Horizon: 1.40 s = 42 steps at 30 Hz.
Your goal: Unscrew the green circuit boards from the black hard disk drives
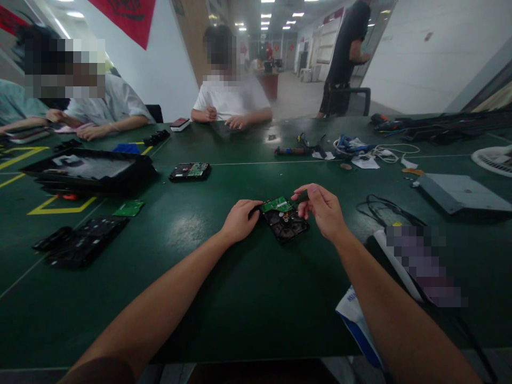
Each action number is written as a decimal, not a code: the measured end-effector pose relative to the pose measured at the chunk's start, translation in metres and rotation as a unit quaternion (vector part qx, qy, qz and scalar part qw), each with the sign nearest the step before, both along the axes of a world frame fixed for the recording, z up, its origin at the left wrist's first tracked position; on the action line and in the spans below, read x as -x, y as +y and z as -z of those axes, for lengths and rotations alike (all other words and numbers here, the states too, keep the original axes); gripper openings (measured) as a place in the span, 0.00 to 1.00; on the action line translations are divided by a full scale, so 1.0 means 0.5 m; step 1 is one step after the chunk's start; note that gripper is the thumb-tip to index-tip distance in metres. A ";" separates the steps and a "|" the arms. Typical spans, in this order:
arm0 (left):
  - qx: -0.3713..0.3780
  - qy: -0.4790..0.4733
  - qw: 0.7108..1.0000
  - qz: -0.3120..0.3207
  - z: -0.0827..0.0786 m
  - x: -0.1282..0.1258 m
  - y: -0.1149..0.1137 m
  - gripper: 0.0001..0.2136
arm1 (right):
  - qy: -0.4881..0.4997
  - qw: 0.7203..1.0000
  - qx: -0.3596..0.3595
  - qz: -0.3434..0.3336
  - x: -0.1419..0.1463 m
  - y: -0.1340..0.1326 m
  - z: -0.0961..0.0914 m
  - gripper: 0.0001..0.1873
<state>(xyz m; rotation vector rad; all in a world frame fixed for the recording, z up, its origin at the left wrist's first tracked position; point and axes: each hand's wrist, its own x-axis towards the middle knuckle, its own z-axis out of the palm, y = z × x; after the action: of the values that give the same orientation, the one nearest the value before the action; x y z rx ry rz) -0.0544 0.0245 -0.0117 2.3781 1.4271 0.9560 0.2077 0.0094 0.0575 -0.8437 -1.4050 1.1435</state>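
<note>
In the middle of the green table lies an opened hard drive [285,228], black with a green circuit board [277,205] along its far side. My left hand [241,220] grips the drive's left corner, its fingers closed around the edge. My right hand [321,210] is closed at the drive's right side, around a small screwdriver [303,196] with a dark green handle. The screwdriver's tip is too small to make out against the board.
Left are a black tray [94,178], a loose green board [129,208] and black casings [90,240]. Another drive [190,171] lies farther back. A metal box [466,193], cables [394,205] and a blue-white packet [358,322] are right. Co-workers [232,98] sit opposite.
</note>
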 end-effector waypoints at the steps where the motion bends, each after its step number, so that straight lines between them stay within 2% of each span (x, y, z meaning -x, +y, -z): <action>1: 0.000 0.001 1.000 0.002 -0.001 0.000 0.000 0.16 | 0.001 1.000 -0.001 0.003 0.000 0.001 0.001 0.21; 11: 0.004 0.003 1.000 -0.001 -0.009 -0.002 -0.004 0.16 | -0.002 1.000 0.000 0.022 0.002 0.000 -0.002 0.22; 16: 0.009 0.007 1.000 -0.003 -0.010 -0.002 -0.005 0.16 | 0.007 1.000 0.007 0.009 0.002 -0.001 -0.002 0.22; 22: 0.008 0.003 1.000 -0.002 -0.013 -0.001 -0.006 0.16 | 0.041 0.998 0.037 -0.015 0.001 0.002 -0.003 0.28; 28: 0.014 0.004 1.000 -0.002 -0.012 -0.002 -0.005 0.16 | 0.001 0.999 0.039 0.001 0.002 0.001 -0.009 0.23; 34: 0.003 0.001 1.000 0.001 -0.006 -0.002 -0.003 0.16 | 0.006 0.998 0.053 -0.013 0.009 -0.004 -0.011 0.18; 42: 0.012 0.001 1.000 -0.004 -0.006 -0.002 -0.002 0.16 | 0.044 0.997 0.066 -0.013 0.008 -0.003 -0.010 0.21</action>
<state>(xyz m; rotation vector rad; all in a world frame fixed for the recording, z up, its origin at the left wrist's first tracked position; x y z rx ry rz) -0.0535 0.0234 -0.0088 2.3594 1.4424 0.9341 0.2040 0.0077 0.0627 -0.8594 -1.2826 1.2882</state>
